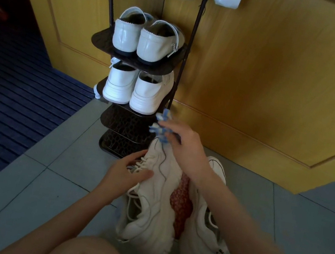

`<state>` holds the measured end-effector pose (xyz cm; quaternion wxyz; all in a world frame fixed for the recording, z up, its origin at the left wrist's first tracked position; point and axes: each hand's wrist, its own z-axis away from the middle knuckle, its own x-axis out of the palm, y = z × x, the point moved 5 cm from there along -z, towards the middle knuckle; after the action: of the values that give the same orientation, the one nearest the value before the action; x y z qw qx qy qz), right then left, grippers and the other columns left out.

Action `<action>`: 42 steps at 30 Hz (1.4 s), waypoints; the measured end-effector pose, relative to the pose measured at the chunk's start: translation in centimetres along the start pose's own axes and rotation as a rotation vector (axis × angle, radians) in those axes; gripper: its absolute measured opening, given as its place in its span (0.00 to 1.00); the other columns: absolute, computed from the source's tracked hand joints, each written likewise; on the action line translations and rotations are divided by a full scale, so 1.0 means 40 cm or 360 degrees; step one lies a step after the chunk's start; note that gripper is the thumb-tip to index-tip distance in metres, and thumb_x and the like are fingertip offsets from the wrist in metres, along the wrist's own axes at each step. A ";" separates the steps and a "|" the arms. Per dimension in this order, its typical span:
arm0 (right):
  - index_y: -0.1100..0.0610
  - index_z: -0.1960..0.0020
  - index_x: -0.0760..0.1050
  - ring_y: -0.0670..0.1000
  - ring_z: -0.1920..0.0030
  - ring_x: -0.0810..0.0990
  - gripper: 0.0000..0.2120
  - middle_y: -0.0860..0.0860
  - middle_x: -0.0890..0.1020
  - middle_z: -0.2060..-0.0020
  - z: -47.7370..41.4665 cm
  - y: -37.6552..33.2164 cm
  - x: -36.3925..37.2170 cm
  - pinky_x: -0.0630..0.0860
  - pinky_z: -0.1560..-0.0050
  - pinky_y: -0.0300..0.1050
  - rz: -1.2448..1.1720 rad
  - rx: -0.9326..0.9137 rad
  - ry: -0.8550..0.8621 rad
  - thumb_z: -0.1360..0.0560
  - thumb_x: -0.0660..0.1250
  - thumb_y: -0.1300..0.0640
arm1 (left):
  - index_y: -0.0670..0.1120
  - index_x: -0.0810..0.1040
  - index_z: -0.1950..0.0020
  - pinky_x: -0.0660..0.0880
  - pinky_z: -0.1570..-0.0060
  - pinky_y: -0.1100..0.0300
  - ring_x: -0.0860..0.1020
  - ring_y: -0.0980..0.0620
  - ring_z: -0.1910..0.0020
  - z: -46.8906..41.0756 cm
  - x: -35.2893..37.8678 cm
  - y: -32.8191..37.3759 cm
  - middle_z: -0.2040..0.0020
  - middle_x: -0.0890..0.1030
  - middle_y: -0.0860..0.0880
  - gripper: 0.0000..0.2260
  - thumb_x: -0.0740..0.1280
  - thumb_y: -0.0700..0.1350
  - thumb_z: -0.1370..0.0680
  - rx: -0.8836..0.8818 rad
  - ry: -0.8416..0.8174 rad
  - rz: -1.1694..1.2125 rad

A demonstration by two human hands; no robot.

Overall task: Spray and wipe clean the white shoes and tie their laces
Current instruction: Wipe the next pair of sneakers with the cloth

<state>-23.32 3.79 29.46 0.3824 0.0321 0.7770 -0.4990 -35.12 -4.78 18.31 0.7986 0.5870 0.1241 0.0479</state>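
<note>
White sneakers (pixel 201 233) lie side by side on the tiled floor (pixel 38 193), at the foot of a shoe rack (pixel 126 126). My left hand (pixel 127 173) grips the left sneaker (pixel 153 202) across its loose laces (pixel 142 163). My right hand (pixel 185 145) pinches a blue-and-white cloth (pixel 161 125) at that shoe's toe. I judge the shoes light and soft-sided with thick, stiff soles, best held at the midfoot or sole. The right shoe's heel tab (pixel 219 251) shows letters like "CE"; no other writing is readable.
</note>
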 end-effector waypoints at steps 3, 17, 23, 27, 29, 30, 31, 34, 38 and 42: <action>0.61 0.37 0.76 0.48 0.49 0.74 0.15 0.58 0.78 0.44 -0.129 0.044 0.082 0.67 0.60 0.25 0.0260 0.0090 -0.0503 0.20 0.56 0.65 | 0.55 0.73 0.33 0.75 0.43 0.56 0.77 0.57 0.44 0.002 0.001 0.001 0.42 0.79 0.54 0.37 0.73 0.59 0.43 -0.0016 -0.0001 -0.0028; 0.58 0.38 0.77 0.45 0.44 0.75 0.13 0.53 0.78 0.41 0.010 0.126 -0.007 0.69 0.47 0.33 0.0246 0.0184 -0.0178 0.21 0.60 0.64 | 0.47 0.78 0.38 0.74 0.56 0.74 0.77 0.66 0.56 -0.004 0.031 0.021 0.53 0.81 0.56 0.20 0.74 0.42 0.30 0.0027 0.0050 -0.0067; 0.56 0.39 0.77 0.49 0.34 0.72 0.14 0.53 0.74 0.34 0.119 0.114 0.005 0.64 0.33 0.37 0.0305 0.0206 0.0092 0.21 0.60 0.64 | 0.48 0.78 0.39 0.73 0.57 0.76 0.76 0.73 0.62 -0.003 0.031 0.024 0.55 0.80 0.60 0.19 0.74 0.42 0.29 0.0084 0.0072 -0.0122; 0.56 0.39 0.78 0.55 0.35 0.74 0.17 0.56 0.74 0.34 0.199 0.108 0.045 0.69 0.36 0.44 0.0501 0.0103 0.0276 0.25 0.64 0.67 | 0.50 0.78 0.40 0.74 0.58 0.75 0.77 0.68 0.59 0.001 0.029 0.026 0.54 0.80 0.59 0.19 0.74 0.43 0.29 0.0069 0.0088 -0.0102; 0.58 0.41 0.79 0.57 0.37 0.76 0.18 0.57 0.76 0.37 0.232 0.110 0.062 0.70 0.38 0.48 0.0538 0.0025 0.0377 0.30 0.67 0.69 | 0.49 0.78 0.39 0.74 0.57 0.74 0.77 0.68 0.58 0.001 0.031 0.028 0.54 0.80 0.58 0.19 0.74 0.43 0.29 0.0081 0.0076 -0.0105; 0.58 0.41 0.79 0.57 0.37 0.75 0.20 0.56 0.76 0.37 0.246 0.114 0.069 0.68 0.37 0.44 0.0535 0.0001 0.0401 0.31 0.68 0.71 | 0.48 0.78 0.39 0.74 0.57 0.74 0.78 0.69 0.59 0.001 0.032 0.030 0.54 0.81 0.58 0.19 0.74 0.42 0.29 0.0098 0.0066 -0.0114; 0.58 0.40 0.78 0.56 0.35 0.74 0.23 0.54 0.75 0.36 0.259 0.117 0.076 0.66 0.35 0.40 0.0504 -0.0014 0.0401 0.32 0.69 0.73 | 0.47 0.78 0.39 0.74 0.57 0.74 0.77 0.70 0.60 -0.002 0.033 0.029 0.53 0.81 0.57 0.19 0.74 0.42 0.29 0.0113 0.0063 -0.0116; 0.56 0.35 0.74 0.49 0.29 0.65 0.21 0.48 0.70 0.32 0.302 0.110 0.093 0.57 0.31 0.31 0.0302 0.0008 0.0376 0.27 0.63 0.68 | 0.47 0.78 0.39 0.73 0.56 0.76 0.77 0.68 0.58 -0.001 0.031 0.029 0.50 0.81 0.53 0.18 0.73 0.41 0.29 0.0125 0.0094 -0.0146; 0.55 0.34 0.74 0.44 0.28 0.63 0.18 0.48 0.71 0.32 0.326 0.088 0.118 0.57 0.31 0.29 0.0112 0.0035 0.0339 0.23 0.59 0.59 | 0.49 0.77 0.39 0.75 0.46 0.62 0.78 0.57 0.49 0.005 0.019 0.026 0.48 0.80 0.52 0.17 0.71 0.42 0.27 0.0073 0.0141 -0.0146; 0.55 0.35 0.75 0.45 0.30 0.65 0.20 0.48 0.70 0.32 0.304 0.079 0.133 0.57 0.31 0.28 0.0229 -0.0019 0.0338 0.26 0.63 0.67 | 0.51 0.71 0.32 0.71 0.39 0.56 0.74 0.54 0.41 0.020 -0.001 0.011 0.40 0.76 0.51 0.27 0.71 0.53 0.29 -0.0050 0.0018 -0.0215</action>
<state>-18.88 -6.14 21.22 0.3330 0.1380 0.8118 -0.4594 -34.92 -5.40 18.96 0.8083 0.5645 0.1673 -0.0008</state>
